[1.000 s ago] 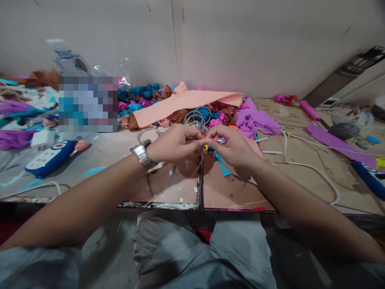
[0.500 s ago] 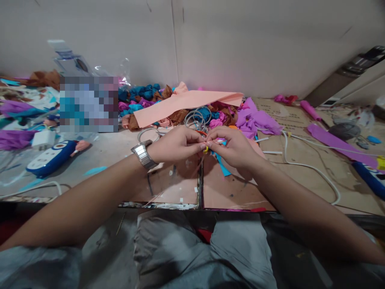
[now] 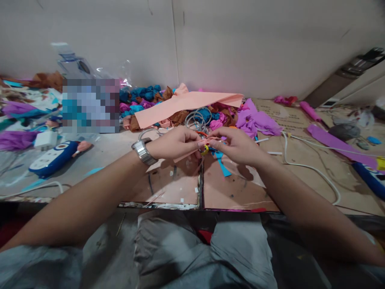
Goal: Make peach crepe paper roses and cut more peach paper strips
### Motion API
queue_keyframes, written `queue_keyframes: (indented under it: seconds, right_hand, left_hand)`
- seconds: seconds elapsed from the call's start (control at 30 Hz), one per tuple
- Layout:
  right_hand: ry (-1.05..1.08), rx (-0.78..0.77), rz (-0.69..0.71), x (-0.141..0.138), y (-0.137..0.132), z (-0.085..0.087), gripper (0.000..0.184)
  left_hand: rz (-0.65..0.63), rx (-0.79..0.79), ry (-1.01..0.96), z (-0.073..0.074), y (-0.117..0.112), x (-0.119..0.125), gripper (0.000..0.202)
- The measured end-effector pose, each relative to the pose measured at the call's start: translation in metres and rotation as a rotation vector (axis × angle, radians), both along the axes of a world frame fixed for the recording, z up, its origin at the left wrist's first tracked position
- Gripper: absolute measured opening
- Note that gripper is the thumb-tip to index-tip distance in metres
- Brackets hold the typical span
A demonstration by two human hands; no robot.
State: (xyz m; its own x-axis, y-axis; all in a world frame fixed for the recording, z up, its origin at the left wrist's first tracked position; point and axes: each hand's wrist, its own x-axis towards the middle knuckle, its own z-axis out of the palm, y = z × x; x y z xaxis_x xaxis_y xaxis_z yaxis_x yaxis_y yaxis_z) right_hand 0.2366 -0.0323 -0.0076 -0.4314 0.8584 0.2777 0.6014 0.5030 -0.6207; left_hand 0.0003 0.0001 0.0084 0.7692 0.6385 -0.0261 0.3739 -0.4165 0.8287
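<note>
Leftmost on the worktop (image 3: 116, 149), crumpled purple material (image 3: 18, 140) lies near a white block (image 3: 45, 140), and just beside that rests a blue-and-white power strip (image 3: 54, 158) with a small peach-coloured wad at its far end. Behind it stands a box-like shape, blurred out. Further right, a heap of crumpled coloured paper (image 3: 146, 93) runs along the wall, with a large folded peach sheet (image 3: 186, 105) lying across its top.

In front of the heap, the left hand (image 3: 174, 143), a metal watch (image 3: 144, 151) at its wrist, has thumb and fingers pinching one end of a small peach strip (image 3: 207, 141). The strip sits between the two hands, above the worktop, close to a yellow ring-like piece (image 3: 205, 151). Opposite, the right hand (image 3: 236, 146) pinches the strip's other end between thumb and fingertips. A bright blue strip (image 3: 223, 165) hangs below it.

Beyond lie bunched purple paper (image 3: 255, 120) and a looping white cable (image 3: 319, 174); a dark metallic flask (image 3: 345, 78) leans near the wall, and another blue power strip (image 3: 368, 176) shows at the edge.
</note>
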Motion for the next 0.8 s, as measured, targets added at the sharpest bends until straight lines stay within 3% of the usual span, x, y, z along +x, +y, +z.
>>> queue_keyframes:
  seconds: [0.17,0.27,0.37,0.47,0.6,0.8]
  right_hand:
    - [-0.109,0.024,-0.109,0.043,0.009,0.027,0.043]
    - [-0.295,0.015,-0.214,0.068,0.010,0.038,0.044]
    - [-0.484,-0.110,-0.300,0.081,0.004,0.035,0.050]
    - [-0.576,-0.240,-0.280,0.083,-0.002,0.025,0.047]
    - [-0.540,-0.281,-0.303,0.089,-0.001,0.015,0.027]
    - [-0.194,-0.452,-0.224,0.109,0.019,0.017,0.033]
  left_hand:
    - [0.121,-0.065,-0.013,0.001,-0.002,0.001,0.039]
    - [0.151,-0.125,-0.035,-0.001,-0.002,0.001,0.037]
    - [0.153,-0.121,-0.045,-0.004,-0.002,0.001,0.037]
    - [0.153,-0.112,-0.062,-0.006,-0.002,0.002,0.038]
    - [0.159,-0.101,-0.067,-0.007,-0.002,0.002,0.039]
    - [0.147,0.017,0.015,-0.009,0.000,0.001,0.040]
